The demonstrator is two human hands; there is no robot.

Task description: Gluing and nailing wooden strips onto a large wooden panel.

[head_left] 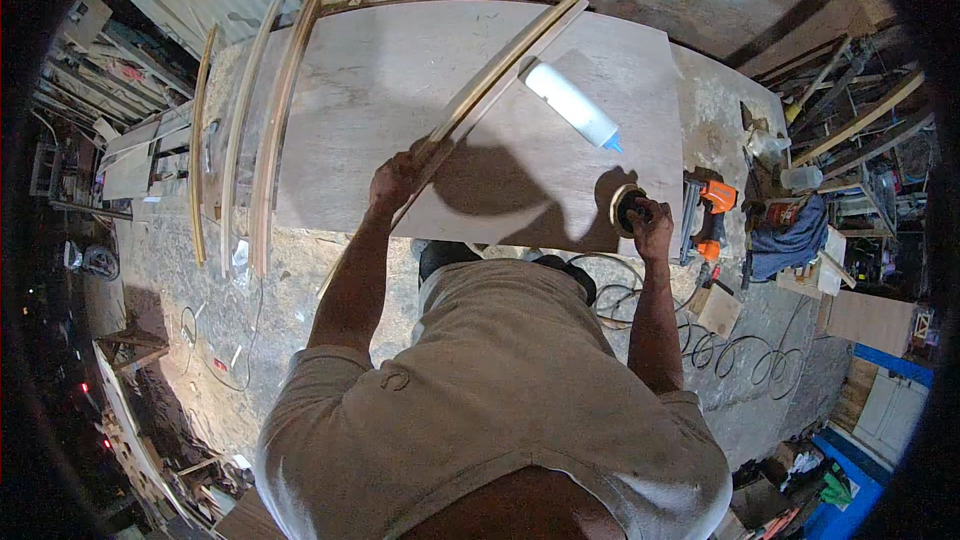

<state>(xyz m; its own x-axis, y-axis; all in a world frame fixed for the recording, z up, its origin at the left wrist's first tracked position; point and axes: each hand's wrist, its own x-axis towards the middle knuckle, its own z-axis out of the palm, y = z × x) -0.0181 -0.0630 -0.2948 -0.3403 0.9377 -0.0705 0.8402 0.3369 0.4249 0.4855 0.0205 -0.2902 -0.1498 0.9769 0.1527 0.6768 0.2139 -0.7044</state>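
A long wooden strip [505,58] with a yellowish edge runs slantwise across the pale plywood sheet [370,60]. Around its lower part my left hand [397,180] is closed. My right hand [652,227] grips a round object [627,208] with a light yellowish rim and a dark middle; its exact kind is unclear. It is held over the sheet's near right part. A white glue bottle [570,103] with a blue tip lies on the sheet between the strip and my right hand. Just right of that hand lies an orange and black nail gun [716,198].
Several long wooden strips [285,115] lie at the left, across the table's edge. A dark blue cloth [790,245] and a clear plastic cup [801,178] sit at the right. A coiled hose [745,355] trails over the floor. Timber offcuts [860,120] are stacked at the far right.
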